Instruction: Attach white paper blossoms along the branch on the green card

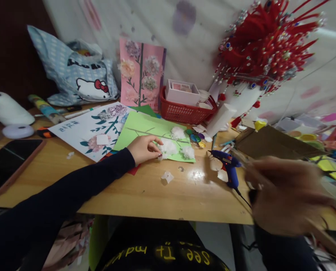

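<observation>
My left hand rests over a light green sheet, its thumb and fingertips pinched at the edge of a white fluffy flower. Two more white flowers, one above and one at the right, sit beside it along a painted grey-brown branch. At the right, my right hand is raised above the table and smeared by motion. A long thin stick, pale brown and blurred, seems to pass through its closed fingers. Left of that hand is a blue glue gun with its cord.
A white flower picture lies left, near a phone. Behind stand a pink flower picture, a red basket and a red beaded headdress. Paint blobs, cardboard and a paper scrap lie about.
</observation>
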`<action>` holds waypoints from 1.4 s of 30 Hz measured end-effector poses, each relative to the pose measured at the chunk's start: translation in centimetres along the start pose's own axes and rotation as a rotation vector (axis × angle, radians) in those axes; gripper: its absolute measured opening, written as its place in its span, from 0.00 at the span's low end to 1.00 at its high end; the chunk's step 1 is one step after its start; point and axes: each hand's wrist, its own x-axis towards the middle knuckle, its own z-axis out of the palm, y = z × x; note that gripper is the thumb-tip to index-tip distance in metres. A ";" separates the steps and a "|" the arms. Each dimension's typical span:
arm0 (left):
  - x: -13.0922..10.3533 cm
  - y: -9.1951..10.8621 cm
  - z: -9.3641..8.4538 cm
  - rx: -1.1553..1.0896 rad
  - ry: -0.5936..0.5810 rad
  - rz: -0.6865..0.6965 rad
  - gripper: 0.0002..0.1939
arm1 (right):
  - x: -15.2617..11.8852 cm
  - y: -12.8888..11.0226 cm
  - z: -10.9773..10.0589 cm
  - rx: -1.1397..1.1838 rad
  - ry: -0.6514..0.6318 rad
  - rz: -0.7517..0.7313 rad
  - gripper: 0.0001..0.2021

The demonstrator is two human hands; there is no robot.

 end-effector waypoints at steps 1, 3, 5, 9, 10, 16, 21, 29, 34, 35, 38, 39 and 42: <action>0.2 -0.1 0.0 0.013 0.012 0.008 0.14 | 0.6 -0.6 1.1 0.026 0.109 -0.015 0.22; 0.6 -0.4 0.2 0.029 0.030 0.023 0.15 | 2.3 -1.6 3.5 0.213 0.095 -0.127 0.22; 0.9 -0.8 0.5 0.030 0.047 0.051 0.15 | 4.1 -2.2 5.7 0.246 0.075 -0.164 0.21; 1.4 -1.2 1.0 0.036 0.078 0.113 0.15 | 5.6 -2.0 8.5 0.259 0.056 -0.098 0.22; 1.5 -1.2 1.1 0.049 0.086 0.123 0.15 | 5.6 -1.8 8.8 0.262 0.043 -0.080 0.22; 1.6 -0.7 1.4 0.114 0.098 0.150 0.14 | 5.3 -1.1 9.8 0.243 -0.014 -0.026 0.22; 1.5 -1.0 1.1 0.146 0.136 0.169 0.15 | 5.4 -0.8 10.4 0.220 -0.028 -0.011 0.23; 1.4 -1.0 0.9 0.176 0.132 0.163 0.15 | 5.5 -0.7 10.9 0.214 -0.080 0.017 0.22; 1.4 -1.9 -0.3 0.470 0.225 0.194 0.11 | 5.5 -0.6 11.2 0.174 -0.099 0.016 0.22; 1.4 -2.1 -0.6 0.570 0.220 0.206 0.11 | 5.6 -0.6 11.2 0.164 -0.101 0.019 0.22; 1.2 -2.5 -1.0 0.819 0.120 0.233 0.14 | 6.0 -0.9 11.3 0.134 -0.091 0.035 0.23; 1.1 -2.5 -1.0 0.867 0.072 0.238 0.15 | 6.2 -1.0 11.3 0.127 -0.081 0.042 0.23; 1.1 -2.6 -0.8 0.933 -0.003 0.271 0.16 | 7.1 -1.5 11.4 0.131 -0.055 0.069 0.25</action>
